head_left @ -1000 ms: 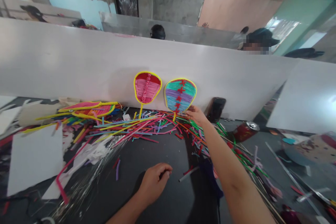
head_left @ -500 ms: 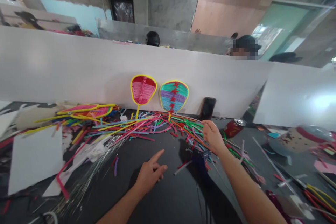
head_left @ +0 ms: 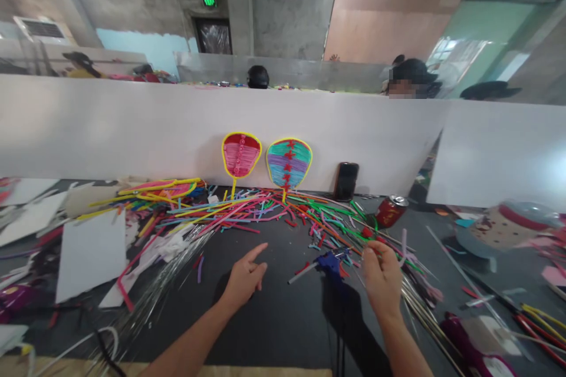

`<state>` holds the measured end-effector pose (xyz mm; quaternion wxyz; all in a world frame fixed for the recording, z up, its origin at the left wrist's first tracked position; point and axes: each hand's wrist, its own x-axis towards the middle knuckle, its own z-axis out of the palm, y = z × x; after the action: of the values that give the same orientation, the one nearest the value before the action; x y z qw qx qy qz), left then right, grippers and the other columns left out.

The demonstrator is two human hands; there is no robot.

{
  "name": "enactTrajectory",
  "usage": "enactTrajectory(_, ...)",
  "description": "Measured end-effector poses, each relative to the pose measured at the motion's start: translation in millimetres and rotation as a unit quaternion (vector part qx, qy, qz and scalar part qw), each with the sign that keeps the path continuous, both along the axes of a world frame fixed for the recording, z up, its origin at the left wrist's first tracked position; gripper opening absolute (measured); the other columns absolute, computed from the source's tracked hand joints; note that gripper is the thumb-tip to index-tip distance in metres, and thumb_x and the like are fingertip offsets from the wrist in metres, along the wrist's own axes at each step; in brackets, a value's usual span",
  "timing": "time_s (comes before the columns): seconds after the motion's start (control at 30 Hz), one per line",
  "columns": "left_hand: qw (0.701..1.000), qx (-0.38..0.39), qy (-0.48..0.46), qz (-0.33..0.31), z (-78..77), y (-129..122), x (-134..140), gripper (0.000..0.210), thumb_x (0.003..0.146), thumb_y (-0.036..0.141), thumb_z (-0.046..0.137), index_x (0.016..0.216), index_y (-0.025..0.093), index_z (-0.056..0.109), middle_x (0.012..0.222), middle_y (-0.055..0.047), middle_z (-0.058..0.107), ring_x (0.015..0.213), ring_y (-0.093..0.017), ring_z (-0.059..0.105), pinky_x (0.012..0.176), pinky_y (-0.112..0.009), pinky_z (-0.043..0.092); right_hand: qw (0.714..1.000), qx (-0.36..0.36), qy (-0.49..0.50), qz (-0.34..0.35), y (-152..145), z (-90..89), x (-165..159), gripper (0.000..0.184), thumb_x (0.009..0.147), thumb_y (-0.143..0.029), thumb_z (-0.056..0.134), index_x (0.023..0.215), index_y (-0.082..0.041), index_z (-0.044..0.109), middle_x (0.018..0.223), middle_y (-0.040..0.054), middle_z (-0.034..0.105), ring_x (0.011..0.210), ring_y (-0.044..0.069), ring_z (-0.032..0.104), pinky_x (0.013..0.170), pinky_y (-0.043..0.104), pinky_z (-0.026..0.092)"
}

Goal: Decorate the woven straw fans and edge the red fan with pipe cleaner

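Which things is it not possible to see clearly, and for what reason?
- Head view, hidden: whether the right hand holds anything; the hand itself blocks it.
- Head view, hidden: the backs of the pink fan and striped fan, behind their fronts.
- Head view, too small: any lettering on the red can.
- Head view, hidden: the body below the central head; the white board covers it.

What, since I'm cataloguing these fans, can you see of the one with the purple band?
The hand fan has a rounded face, narrower below, banded teal, purple and light blue in what looks like pipe cleaner. It is edged in yellow, with red star-like shapes down the middle. Its short yellow handle points down among loose coloured stems. It stands nearly upright, apparently leaning on the white partition.
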<state>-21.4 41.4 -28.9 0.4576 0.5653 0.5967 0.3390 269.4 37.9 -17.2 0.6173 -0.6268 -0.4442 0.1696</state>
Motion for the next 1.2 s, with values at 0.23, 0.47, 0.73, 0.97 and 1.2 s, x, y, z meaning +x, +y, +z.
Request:
enactTrajectory(0.23,0.998,0.039,-0.018,0.034,20.2,10.7,6.1,0.061,0.079,0.046,0.049,0.13,0.012,0.048,0.047,0.004,0.058,0.041,-0.011,0.051,0.045,-0.021,0.041,0.998,0.053,-0.002,-0.034,2.7,-11.7,15.3,0.035,0.087,-0.043,0.042,0.102,-0.016,0.057,0.063,-0.0025,0.047,0.052,0.013,0.041,0.053,0.027,0.033)
enactTrajectory(0.47,0.961,0.217,0.033,0.169,60.9,104.7,-27.5,0.058,0.076,0.034,0.06,0.129,0.017,0.044,0.122,-0.012,0.058,0.101,-0.02,0.062,0.081,-0.03,0.051,0.998,0.058,0.011,-0.038,2.9,-9.4,10.1,0.032,0.087,-0.043,0.042,0.097,-0.016,0.058,0.061,-0.0028,0.046,0.052,0.013,0.041,0.052,0.027,0.032)
enactTrajectory(0.73,0.937,0.165,0.149,0.269,63.7,196.6,-75.8,0.066,0.072,0.02,0.067,0.131,0.011,0.038,0.126,-0.017,0.052,0.115,-0.026,0.054,0.09,-0.035,0.046,0.997,0.042,0.061,-0.021,4.0,-6.6,12.6,0.032,0.086,-0.043,0.044,0.097,-0.016,0.056,0.058,-0.004,0.045,0.05,0.012,0.042,0.049,0.026,0.033)
enactTrajectory(0.97,0.933,0.093,0.266,0.224,47.0,219.2,-89.7,0.033,0.088,0.032,0.055,0.116,0.016,0.054,0.116,-0.009,0.057,0.099,-0.021,0.058,0.083,-0.042,0.051,1.0,0.011,0.025,0.014,1.7,-5.9,9.8,0.033,0.083,-0.047,0.046,0.092,-0.017,0.057,0.057,-0.0031,0.048,0.049,0.013,0.045,0.05,0.027,0.036)
enactTrajectory(1.2,0.919,0.082,0.342,0.176,46.1,226.2,-93.5,0.032,0.087,0.033,0.055,0.115,0.016,0.055,0.116,-0.008,0.057,0.1,-0.021,0.058,0.083,-0.042,0.05,1.0,-0.02,0.003,0.022,1.5,-6.4,7.5,0.036,0.081,-0.049,0.048,0.091,-0.017,0.06,0.057,-0.0019,0.05,0.047,0.013,0.045,0.045,0.026,0.034)
